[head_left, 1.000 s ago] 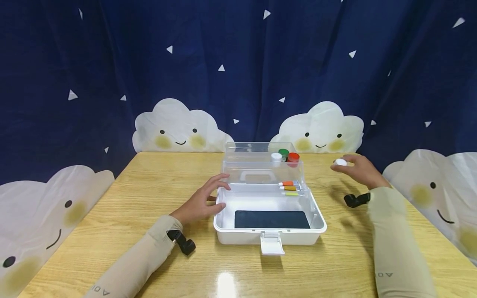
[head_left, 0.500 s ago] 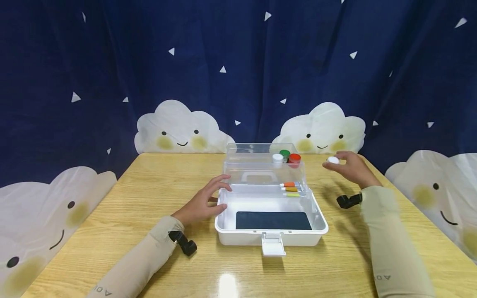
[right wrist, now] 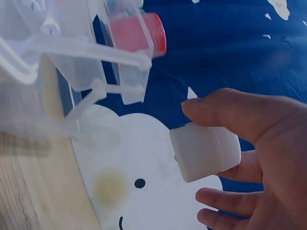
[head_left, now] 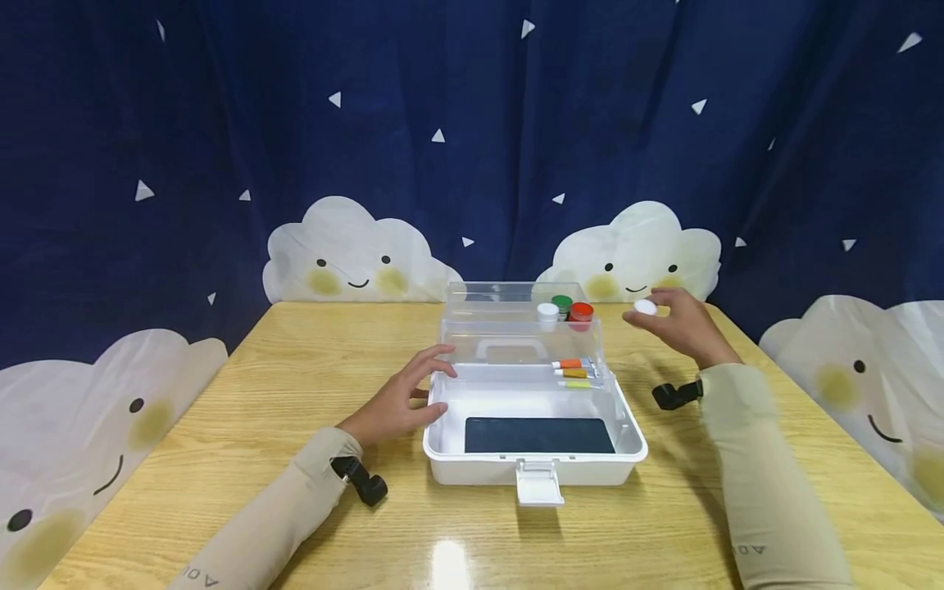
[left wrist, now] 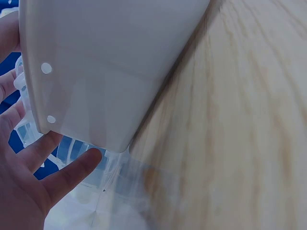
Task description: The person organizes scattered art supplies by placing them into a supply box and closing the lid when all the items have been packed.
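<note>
My right hand (head_left: 682, 328) pinches a small white jar (right wrist: 204, 152) between thumb and fingers, raised above the table to the right of the box. My left hand (head_left: 401, 401) is at the left wall of an open white storage box (head_left: 479, 473), its thumb and fingertips at the rim with the fingers spread. The box's clear trays are fanned out at the back. On the upper tray stand a white-lidded jar (head_left: 548, 313), a green-lidded jar (head_left: 562, 303) and a red-lidded jar (head_left: 581, 313). Small paint tubes (head_left: 571, 364) lie in the lower tray.
A flat dark rectangle (head_left: 538, 436) lies in the bottom of the box. The front latch (head_left: 539, 485) hangs open toward me. Behind the wooden table (head_left: 310, 352) is a navy curtain (head_left: 472, 123) with cloud prints.
My right hand has moved left toward the box and slightly up, carrying the white jar. The left hand and the box have stayed in place.
</note>
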`<state>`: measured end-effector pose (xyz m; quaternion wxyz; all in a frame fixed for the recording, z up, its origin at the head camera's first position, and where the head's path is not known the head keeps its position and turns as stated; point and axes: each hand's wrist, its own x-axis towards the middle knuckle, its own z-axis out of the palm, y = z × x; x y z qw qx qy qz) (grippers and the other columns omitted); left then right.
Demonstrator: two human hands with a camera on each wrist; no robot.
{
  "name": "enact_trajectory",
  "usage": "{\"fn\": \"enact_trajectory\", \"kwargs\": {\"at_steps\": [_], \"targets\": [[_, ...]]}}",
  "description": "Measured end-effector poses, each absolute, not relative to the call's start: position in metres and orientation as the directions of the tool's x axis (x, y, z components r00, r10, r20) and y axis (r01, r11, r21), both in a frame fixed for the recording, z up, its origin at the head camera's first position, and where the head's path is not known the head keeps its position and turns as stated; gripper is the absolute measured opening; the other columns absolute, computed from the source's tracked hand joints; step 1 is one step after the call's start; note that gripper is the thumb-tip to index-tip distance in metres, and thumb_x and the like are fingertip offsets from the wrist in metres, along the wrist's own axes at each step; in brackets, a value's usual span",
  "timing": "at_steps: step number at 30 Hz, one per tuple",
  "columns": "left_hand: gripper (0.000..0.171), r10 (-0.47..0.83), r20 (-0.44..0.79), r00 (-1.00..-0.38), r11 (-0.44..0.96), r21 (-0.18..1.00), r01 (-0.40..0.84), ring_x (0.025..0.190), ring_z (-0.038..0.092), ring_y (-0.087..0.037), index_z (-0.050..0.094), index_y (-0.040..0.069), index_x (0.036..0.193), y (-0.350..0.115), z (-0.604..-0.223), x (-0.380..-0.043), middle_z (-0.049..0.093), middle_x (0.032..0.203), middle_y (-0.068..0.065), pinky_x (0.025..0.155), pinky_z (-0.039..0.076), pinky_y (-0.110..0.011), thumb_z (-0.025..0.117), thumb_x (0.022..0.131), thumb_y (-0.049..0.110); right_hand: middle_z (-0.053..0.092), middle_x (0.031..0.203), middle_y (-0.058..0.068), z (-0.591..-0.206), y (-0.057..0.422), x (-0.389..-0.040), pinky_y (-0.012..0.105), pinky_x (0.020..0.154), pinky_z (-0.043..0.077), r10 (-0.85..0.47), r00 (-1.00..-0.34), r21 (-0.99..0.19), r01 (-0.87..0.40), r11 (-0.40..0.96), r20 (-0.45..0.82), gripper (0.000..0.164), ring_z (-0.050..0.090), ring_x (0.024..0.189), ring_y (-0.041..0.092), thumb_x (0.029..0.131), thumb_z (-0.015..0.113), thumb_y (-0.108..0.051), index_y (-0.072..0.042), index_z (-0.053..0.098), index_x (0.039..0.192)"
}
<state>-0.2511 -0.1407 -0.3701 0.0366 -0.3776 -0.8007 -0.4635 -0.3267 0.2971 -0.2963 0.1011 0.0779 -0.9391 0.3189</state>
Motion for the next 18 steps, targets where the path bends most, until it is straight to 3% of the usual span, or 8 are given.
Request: {"fn": "enact_trajectory", "kwargs": {"at_steps": [5,18], "targets": [[0.038,0.568,0.405,-0.716,0.294,0.713,0.636,0.139,0.032,-0.033,0.052,0.007,0.124,-0.141,-0.370,-0.251,0.023,0.156,-0.004,0.092,0.050,-0.050,0.065,0.088,0.001,0.033,0.148,0.028,-0.294,0.284,-0.327,0.062,0.106,0.030,-0.079,-0.976,-0.570,-0.184,0.801,0.204,0.078,0.028,0.136,0.046,0.085,0.067,-0.052,0.011,0.052,0.129],[0.038,0.563,0.390,-0.729,0.298,0.726,0.619,0.139,0.029,-0.038,0.052,0.007,0.123,-0.141,-0.368,-0.250,0.024,0.156,-0.003,0.092,0.049,-0.054,0.065,0.088,0.002,0.026,0.153,0.023,-0.285,0.268,-0.322,0.063,0.107,0.028,-0.069,-0.977,-0.585,-0.178,0.792,0.204,0.093,0.024,0.139,0.044,0.084,0.065,-0.057,0.011,0.037,0.141]]}}
